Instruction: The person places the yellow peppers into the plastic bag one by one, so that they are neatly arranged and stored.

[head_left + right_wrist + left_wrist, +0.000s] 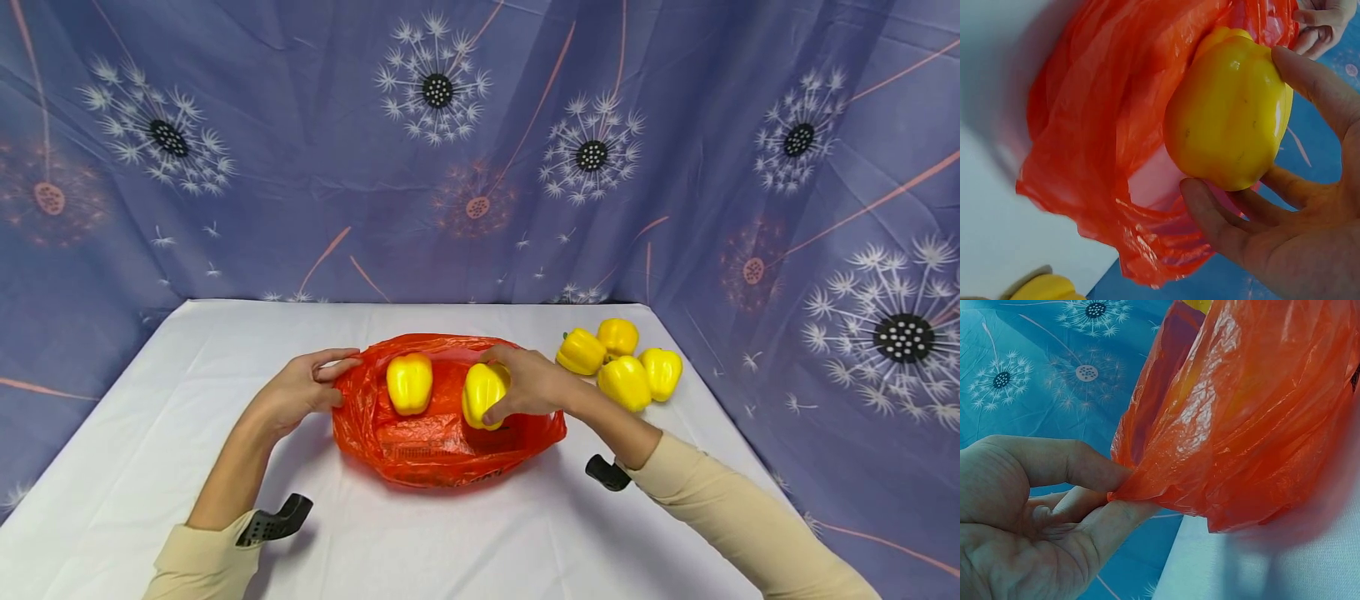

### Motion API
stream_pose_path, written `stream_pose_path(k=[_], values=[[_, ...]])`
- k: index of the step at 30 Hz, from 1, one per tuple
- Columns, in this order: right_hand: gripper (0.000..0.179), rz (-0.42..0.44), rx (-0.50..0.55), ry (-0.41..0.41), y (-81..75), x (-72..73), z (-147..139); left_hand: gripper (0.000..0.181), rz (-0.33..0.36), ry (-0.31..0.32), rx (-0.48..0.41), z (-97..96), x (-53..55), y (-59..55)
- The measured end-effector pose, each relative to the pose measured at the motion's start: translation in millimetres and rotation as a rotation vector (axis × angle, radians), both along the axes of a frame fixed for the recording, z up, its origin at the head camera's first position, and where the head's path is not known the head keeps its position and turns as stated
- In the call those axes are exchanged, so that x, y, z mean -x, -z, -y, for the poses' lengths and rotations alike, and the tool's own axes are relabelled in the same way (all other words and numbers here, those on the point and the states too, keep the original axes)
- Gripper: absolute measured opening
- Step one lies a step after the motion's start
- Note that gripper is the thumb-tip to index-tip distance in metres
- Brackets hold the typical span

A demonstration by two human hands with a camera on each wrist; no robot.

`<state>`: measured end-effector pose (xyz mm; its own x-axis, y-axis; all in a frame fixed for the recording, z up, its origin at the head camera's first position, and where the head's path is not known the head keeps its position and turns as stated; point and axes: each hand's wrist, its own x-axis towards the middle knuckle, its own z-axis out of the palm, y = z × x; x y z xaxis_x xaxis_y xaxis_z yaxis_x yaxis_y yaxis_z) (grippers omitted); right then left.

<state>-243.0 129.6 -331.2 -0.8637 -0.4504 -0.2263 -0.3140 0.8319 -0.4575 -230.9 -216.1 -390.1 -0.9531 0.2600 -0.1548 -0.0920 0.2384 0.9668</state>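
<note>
A red plastic bag [427,467] lies on the white table with its mouth spread open and facing up. My left hand [303,392] pinches the bag's left edge between thumb and fingers, plain in the left wrist view, where the hand [1054,512] grips a gathered bit of film. Inside the bag, toward the left, sits one yellow bell pepper [409,384]. My right hand [528,383] holds another yellow bell pepper [483,397] over the right part of the opening. In the right wrist view its fingers grip that pepper [1229,115] from the sides.
Several more yellow bell peppers [625,383] stand in a cluster at the table's back right, beyond my right forearm. The white tablecloth [420,550] covers the table. Blue dandelion-print curtains [300,167] hang behind and along the right side.
</note>
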Motion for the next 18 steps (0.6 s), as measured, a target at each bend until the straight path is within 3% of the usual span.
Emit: stream_pose_path(k=[18], values=[[0.087, -0.023, 0.004, 0.014, 22.4, 9.4, 13.1, 0.081, 0.002, 0.019, -0.021, -1.9, 3.6, 3.5]])
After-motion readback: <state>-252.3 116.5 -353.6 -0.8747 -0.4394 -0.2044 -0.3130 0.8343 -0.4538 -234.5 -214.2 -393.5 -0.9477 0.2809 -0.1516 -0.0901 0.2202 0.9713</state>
